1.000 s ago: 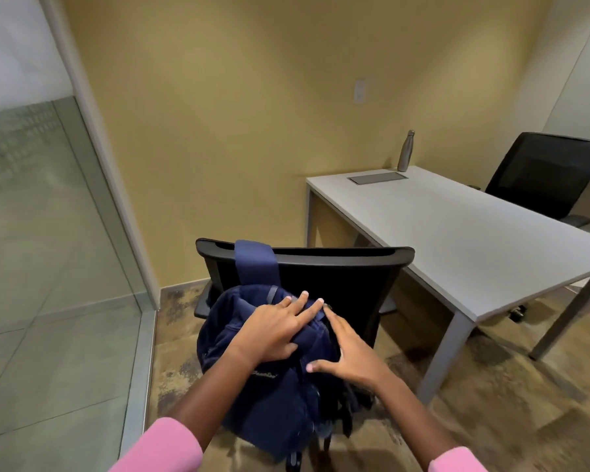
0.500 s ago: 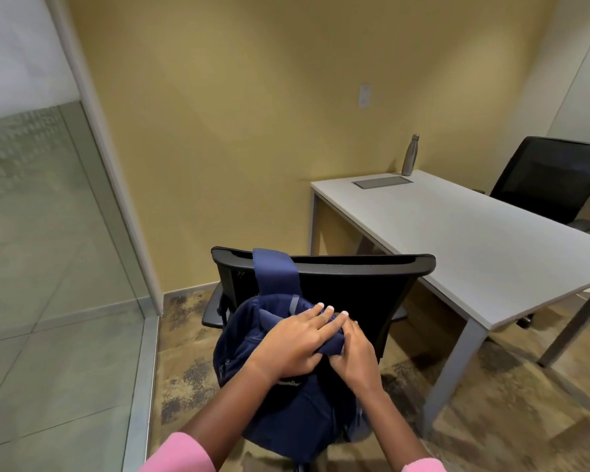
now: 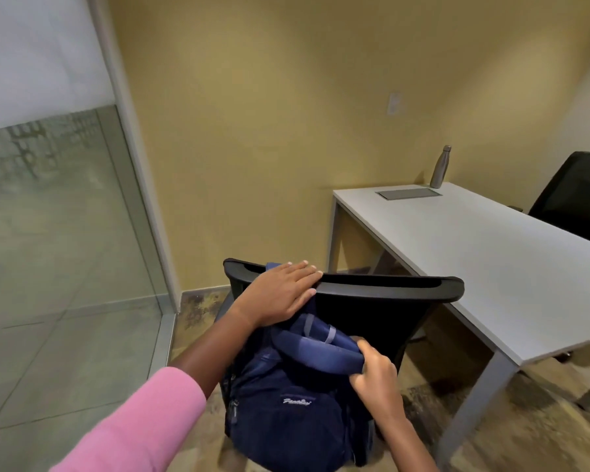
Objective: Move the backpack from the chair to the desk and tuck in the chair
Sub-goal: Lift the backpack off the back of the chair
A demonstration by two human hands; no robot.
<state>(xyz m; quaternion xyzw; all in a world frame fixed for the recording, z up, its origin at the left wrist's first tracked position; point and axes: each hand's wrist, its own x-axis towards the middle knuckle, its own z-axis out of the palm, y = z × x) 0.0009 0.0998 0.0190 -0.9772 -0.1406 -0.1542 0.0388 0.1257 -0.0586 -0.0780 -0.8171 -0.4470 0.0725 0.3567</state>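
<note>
A navy blue backpack hangs against the back of a black office chair, with one strap looped over the chair's top edge. My left hand lies flat on that strap at the top of the backrest, fingers spread. My right hand grips the backpack's padded top strap lower down. The white desk stands to the right of the chair, close by. The chair's seat is hidden behind the backrest and the bag.
A steel water bottle and a grey cable hatch sit at the desk's far end. A second black chair stands beyond the desk. A glass partition runs along the left; a yellow wall stands behind.
My left hand has moved up from the bag onto the strap at the chair's top edge. My right hand has closed on the padded strap. The view has shifted closer and leftward.
</note>
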